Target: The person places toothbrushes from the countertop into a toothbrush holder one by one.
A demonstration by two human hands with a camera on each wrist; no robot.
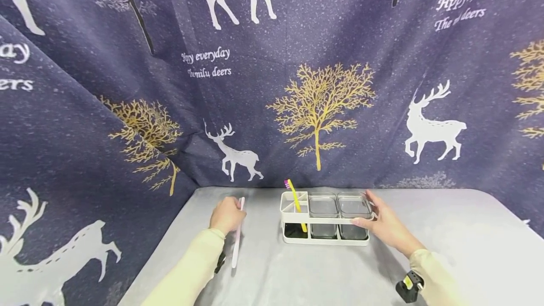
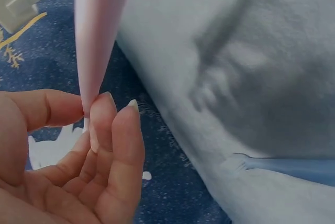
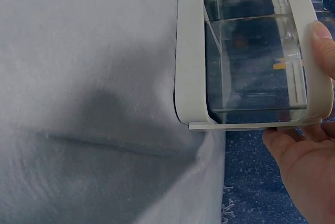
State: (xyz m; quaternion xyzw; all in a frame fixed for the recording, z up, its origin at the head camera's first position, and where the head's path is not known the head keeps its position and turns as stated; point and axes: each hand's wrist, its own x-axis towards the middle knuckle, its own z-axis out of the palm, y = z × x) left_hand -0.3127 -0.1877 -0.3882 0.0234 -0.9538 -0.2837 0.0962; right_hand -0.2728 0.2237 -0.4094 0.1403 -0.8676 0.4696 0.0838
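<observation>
My left hand [image 1: 228, 214] pinches a slim pink toothbrush [image 1: 236, 249] between thumb and fingertips, left of a white toothbrush holder [image 1: 327, 241]. In the left wrist view, the toothbrush [image 2: 99, 30] narrows toward the pinching fingers [image 2: 102, 116]; part of it is hidden there. The holder stands on the table with a divided section at left and two clear cups [image 1: 324, 206] beside it. A yellow toothbrush [image 1: 296, 201] with purple bristles leans upright in the divided section. My right hand [image 1: 388, 225] grips the holder's right end, its thumb [image 3: 325, 51] on the white rail.
A grey cloth covers the table [image 1: 263, 277]. Behind and to the left hangs a dark blue curtain [image 1: 238, 98] printed with deer and trees, meeting the table's back edge close behind the holder. A black wrist camera [image 1: 409, 287] sits on the right sleeve.
</observation>
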